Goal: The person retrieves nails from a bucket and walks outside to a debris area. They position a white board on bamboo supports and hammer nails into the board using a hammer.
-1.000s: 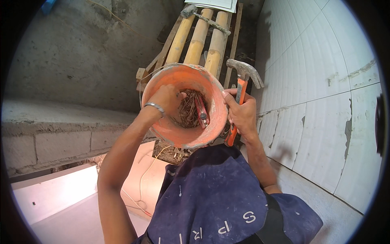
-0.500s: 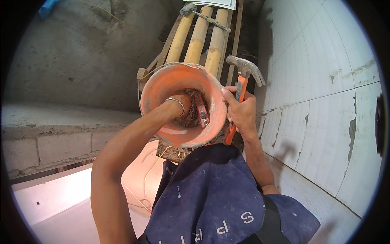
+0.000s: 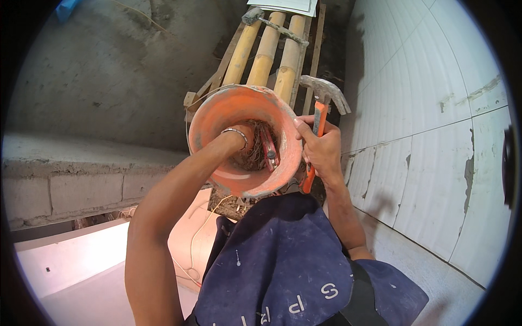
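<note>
An orange bucket [image 3: 209, 117], scuffed with dried grey mortar, tilts toward me at the end of some bamboo poles. My left hand [image 3: 249, 137] reaches deep into it, a bracelet at the wrist; its fingers are hidden among a tangle of brown fibres or wire [image 3: 249, 161]. Beside that hand, a red tool with a dark round knob [image 3: 269, 149] leans against the bucket's inner wall. My right hand [image 3: 323, 149] is closed round the orange and grey handle of a claw hammer [image 3: 321, 115], head upward, with the thumb at the bucket's right rim.
Bamboo poles [image 3: 265, 51] on a wooden frame run away from me, a mortar-crusted mallet [image 3: 277, 26] lying across them. White tiled wall [image 3: 418, 163] rises close on the right. A concrete block ledge [image 3: 87, 193] stands at left, above a pale cord [image 3: 194, 242].
The hammer head has shifted slightly left with my right hand. My left hand stays inside the bucket, its forearm turned a little.
</note>
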The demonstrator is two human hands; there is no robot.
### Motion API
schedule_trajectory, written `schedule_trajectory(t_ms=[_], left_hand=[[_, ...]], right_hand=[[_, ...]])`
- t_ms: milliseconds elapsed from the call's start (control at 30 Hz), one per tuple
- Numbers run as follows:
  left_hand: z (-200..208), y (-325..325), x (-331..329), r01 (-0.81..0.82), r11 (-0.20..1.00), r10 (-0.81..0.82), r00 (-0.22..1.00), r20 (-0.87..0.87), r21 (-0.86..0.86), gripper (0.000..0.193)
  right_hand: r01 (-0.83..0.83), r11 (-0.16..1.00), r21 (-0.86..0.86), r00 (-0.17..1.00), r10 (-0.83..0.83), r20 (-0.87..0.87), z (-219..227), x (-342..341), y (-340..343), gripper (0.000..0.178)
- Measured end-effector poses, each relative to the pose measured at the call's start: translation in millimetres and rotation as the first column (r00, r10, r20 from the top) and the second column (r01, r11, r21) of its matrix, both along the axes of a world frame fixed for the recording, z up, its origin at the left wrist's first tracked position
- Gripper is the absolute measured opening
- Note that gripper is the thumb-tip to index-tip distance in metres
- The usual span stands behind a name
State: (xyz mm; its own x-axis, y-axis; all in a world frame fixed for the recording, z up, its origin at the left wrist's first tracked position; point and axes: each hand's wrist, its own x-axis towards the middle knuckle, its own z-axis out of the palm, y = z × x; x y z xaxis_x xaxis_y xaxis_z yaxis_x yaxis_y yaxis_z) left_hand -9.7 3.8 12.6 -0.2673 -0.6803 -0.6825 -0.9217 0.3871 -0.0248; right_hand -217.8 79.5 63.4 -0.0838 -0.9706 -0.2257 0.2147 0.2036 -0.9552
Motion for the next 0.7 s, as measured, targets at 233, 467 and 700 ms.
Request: schedule_trajectory(t_ms=[233, 467, 700], left_hand=[[-38.1, -10.5, 20.6, 0.192, 0.981, -0.193, 0.980, 0.058, 0.016, 0.030], [79.3, 12.7, 20.9, -0.115, 0.985, 0.158, 0.898, -0.410, 0.128, 0.026], [133.4, 67.4, 33.6, -0.423, 0.777, 0.630, 0.506, -0.590, 0.466, 0.033]], right_hand=[[0.007, 1.000, -0.003, 0.999, -0.007, 0.041, -1.9, 1.6, 5.2, 0.019], [-0.089, 0.996, 0.010, 0.992, 0.089, -0.086, 11.3, -3.0, 13.6, 0.019], [-0.248, 0.964, -0.091, 0.966, 0.239, -0.103, 26.0, 21.8, 10.4, 0.028]])
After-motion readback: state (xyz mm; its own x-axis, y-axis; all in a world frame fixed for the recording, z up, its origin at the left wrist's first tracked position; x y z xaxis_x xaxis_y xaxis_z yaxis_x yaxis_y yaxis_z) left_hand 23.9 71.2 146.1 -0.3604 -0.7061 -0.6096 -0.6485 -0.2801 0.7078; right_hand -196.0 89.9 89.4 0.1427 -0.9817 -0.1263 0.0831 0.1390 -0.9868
